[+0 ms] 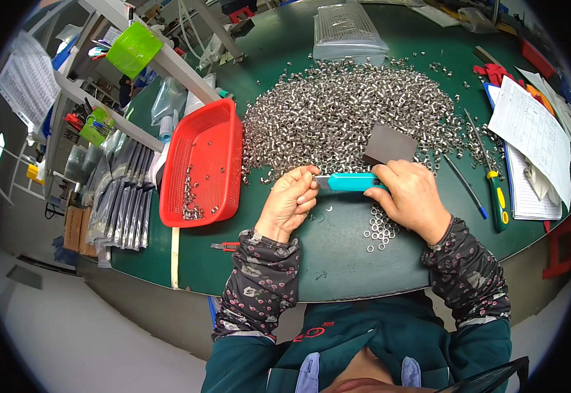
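Two hands at your green table (pixel 338 262) | right hand (pixel 411 196) fingers wrapped round teal utility knife (pixel 351 182) | left hand (pixel 292 200) fingertips pinching at its blade end | heap of small silver metal rings (pixel 344 114) just beyond

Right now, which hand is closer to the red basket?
Left. The left hand is just beside the red basket; the right hand is farther away, holding the teal knife.
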Demonstrator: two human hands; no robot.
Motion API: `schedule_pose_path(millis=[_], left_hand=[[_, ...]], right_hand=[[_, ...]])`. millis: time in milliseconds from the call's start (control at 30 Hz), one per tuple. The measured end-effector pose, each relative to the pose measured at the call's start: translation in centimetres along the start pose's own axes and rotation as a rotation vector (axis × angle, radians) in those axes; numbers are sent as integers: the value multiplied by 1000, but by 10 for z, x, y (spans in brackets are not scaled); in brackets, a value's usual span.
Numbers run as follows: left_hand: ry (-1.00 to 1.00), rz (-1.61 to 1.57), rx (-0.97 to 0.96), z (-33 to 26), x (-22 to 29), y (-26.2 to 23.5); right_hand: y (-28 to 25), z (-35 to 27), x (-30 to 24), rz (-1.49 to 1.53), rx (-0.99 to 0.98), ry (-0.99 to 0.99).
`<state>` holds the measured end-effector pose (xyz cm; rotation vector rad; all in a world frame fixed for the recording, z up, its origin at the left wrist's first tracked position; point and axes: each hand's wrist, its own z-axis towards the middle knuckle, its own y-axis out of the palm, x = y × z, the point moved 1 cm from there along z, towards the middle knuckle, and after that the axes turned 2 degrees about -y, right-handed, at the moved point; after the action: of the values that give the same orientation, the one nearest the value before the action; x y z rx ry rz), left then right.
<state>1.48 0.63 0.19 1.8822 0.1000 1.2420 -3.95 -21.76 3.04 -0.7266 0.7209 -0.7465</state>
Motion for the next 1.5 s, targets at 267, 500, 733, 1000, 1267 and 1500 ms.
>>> schedule_pose_path(millis=[267, 500, 733, 1000, 1267, 1500], left_hand=[[-11, -58, 57, -2, -2, 2], [31, -101, 114, 0, -2, 4], [93, -16, 74, 0, -1, 5], [108, 7, 83, 1, 0, 5], [157, -19, 67, 0, -1, 3], [119, 5, 99, 1, -2, 6]], right_hand=[[-5, 3, -2, -64, 67, -75], [-5, 2, 0, 49, 91, 32], [-3, 3, -1, 59, 111, 1], [-4, 2, -2, 65, 87, 13], [0, 1, -2, 65, 65, 19], [0, -1, -1, 78, 43, 29]])
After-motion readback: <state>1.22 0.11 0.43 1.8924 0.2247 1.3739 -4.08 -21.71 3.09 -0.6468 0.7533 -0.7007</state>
